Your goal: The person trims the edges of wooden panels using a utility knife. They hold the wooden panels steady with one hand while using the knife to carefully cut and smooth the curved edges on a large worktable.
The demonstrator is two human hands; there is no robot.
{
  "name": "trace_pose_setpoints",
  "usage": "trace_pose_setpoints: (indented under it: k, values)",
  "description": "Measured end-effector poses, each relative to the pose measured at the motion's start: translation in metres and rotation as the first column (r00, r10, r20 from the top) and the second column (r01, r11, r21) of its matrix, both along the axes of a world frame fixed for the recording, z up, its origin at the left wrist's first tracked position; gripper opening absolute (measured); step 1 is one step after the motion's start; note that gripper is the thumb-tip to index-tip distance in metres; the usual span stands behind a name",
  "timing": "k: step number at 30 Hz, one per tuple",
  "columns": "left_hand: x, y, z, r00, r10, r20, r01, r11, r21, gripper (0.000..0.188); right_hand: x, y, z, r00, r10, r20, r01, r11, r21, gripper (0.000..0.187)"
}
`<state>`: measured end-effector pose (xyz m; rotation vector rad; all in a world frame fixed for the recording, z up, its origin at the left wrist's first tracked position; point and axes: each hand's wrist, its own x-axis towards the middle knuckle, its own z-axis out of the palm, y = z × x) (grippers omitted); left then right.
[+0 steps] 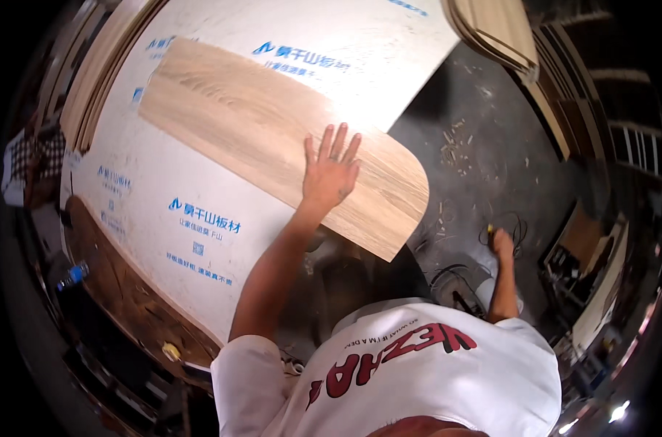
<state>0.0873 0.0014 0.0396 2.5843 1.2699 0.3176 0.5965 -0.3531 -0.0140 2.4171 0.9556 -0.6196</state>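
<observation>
The wood-grain board (pixel 273 135) lies on a large white panel (pixel 163 167), its long axis running from 10 o'clock to 4 o'clock; the straight-cut end faces 10, while the 4 o'clock end, with one corner broadly rounded toward 3, juts past the panel's edge above the grey floor (pixel 455 109). Blue characters and logos are printed across the panel, with a small square code toward 8 o'clock, and bold red lettering crosses the white T-shirt (pixel 433 386). The left forearm reaches up toward 1 o'clock, and the left hand (pixel 331 175) rests palm down on the board, fingers fanned toward 12. The right hand (pixel 501 242), at 4 o'clock, is off the board beside a small yellow item (pixel 490 229); it looks curled, but I cannot tell whether it pinches that item.
</observation>
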Motion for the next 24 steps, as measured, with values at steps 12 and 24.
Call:
trace_pose_setpoints:
  k: [12,24]
  values:
    - [0.022,0.007,-0.014,0.989,0.127,-0.073,-0.118,0.986,0.117,0.060,-0.190,-0.071,-0.077,0.696,-0.300,-0.652,0.685,0.550,0.478,0.056]
    - [0.012,0.011,-0.017,0.975,0.152,-0.160,-0.136,0.985,0.110,0.063,-0.214,0.296,-0.013,0.049,0.680,-0.732,0.603,0.564,0.564,0.033]
